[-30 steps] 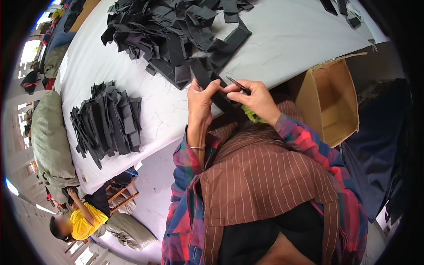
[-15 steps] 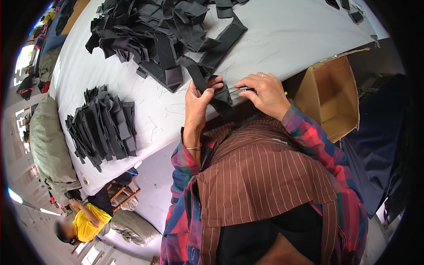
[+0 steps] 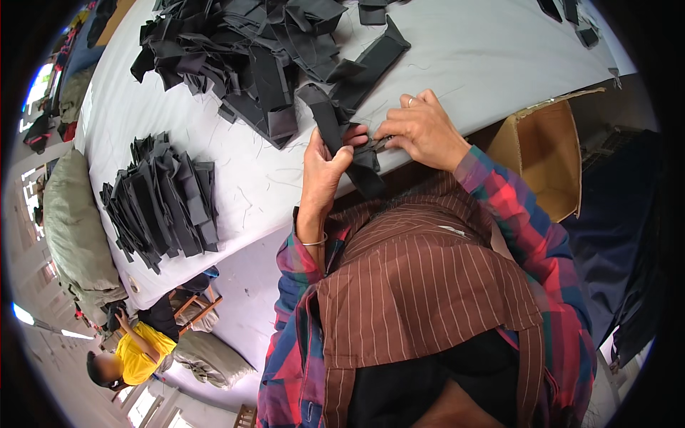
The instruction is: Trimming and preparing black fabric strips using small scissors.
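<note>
My left hand (image 3: 323, 171) is closed on a dark grey fabric strip (image 3: 328, 127) at the near edge of the table, its thumb pressed on the cloth and part of the strip hanging toward my apron. Close by on the right, my right hand (image 3: 427, 135) is closed around small thread snips (image 3: 386, 140), mostly hidden by the fingers, with their tip at the strip's right end. Just beyond my hands lies a loose heap of dark fabric strips (image 3: 267, 85). A neater stack of folded strips (image 3: 163, 207) sits to the left.
The white-covered table (image 3: 250, 192) has loose threads on it. An open cardboard box (image 3: 549, 157) stands at its right edge, beside dark blue cloth (image 3: 614, 228). A stuffed greenish sack (image 3: 75, 221) rests along the left edge. A person in yellow (image 3: 146, 349) sits at lower left.
My right hand has turned and its fingers have curled further over the snips, which now show less. My left hand keeps its hold on the strip. The view has shifted slightly.
</note>
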Motion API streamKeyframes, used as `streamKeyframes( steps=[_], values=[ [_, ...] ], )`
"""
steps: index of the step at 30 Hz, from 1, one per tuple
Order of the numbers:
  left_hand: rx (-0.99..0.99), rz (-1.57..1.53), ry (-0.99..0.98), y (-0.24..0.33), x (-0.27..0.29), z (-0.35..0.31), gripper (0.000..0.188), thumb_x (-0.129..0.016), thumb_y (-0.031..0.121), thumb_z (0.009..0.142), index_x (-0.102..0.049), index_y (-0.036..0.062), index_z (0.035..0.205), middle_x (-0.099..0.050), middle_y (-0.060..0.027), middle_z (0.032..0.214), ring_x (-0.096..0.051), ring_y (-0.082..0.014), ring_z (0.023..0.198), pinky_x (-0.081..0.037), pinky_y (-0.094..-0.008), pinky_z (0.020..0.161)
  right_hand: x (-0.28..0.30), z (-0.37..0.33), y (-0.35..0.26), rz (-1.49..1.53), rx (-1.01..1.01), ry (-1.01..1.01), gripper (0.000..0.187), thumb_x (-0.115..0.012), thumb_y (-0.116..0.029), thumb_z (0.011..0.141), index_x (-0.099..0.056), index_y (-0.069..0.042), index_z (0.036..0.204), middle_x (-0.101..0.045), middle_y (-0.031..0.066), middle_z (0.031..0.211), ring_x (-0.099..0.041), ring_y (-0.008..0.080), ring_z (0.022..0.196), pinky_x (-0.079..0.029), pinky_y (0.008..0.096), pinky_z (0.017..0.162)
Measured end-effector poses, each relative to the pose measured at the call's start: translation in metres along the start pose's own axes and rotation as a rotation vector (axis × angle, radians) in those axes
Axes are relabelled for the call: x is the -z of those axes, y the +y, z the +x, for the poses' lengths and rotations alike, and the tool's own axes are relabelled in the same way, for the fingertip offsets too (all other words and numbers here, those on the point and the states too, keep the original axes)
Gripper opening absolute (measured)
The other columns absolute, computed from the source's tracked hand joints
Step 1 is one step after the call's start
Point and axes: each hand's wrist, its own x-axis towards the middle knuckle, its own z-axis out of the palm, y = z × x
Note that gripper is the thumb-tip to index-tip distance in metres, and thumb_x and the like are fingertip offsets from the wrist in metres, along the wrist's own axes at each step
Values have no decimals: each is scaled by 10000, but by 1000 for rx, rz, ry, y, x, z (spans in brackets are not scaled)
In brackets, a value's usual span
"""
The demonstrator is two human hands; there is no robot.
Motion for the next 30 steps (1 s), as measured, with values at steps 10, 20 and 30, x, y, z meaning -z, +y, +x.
streamKeyframes(
  steps=[10,20,30],
  values=[
    [22,-19,-21,3,2,0,434,-479,-22,788,-436,-54,1218,-610,-174,1148,-606,-212,1047,-438,-318,951,2,12,13,92,79,-115,158,-745,-200,699,-679,-222,841,-542,-81,715,-491,158,794,-314,319,768],
    [37,-34,-27,5,2,0,437,-474,-29,780,-433,-56,1215,-608,-178,1147,-607,-211,1045,-443,-316,948,2,14,14,72,95,-135,128,-735,-205,711,-680,-232,823,-557,-82,719,-510,156,800,-336,317,744],
    [19,-79,-27,1,5,-2,445,-453,-57,776,-429,-50,1220,-598,-181,1163,-602,-213,1053,-438,-321,965,7,5,-18,231,-147,-22,136,-689,-169,772,-669,-131,901,-589,11,764,-558,245,760,-460,363,683]
  ],
)
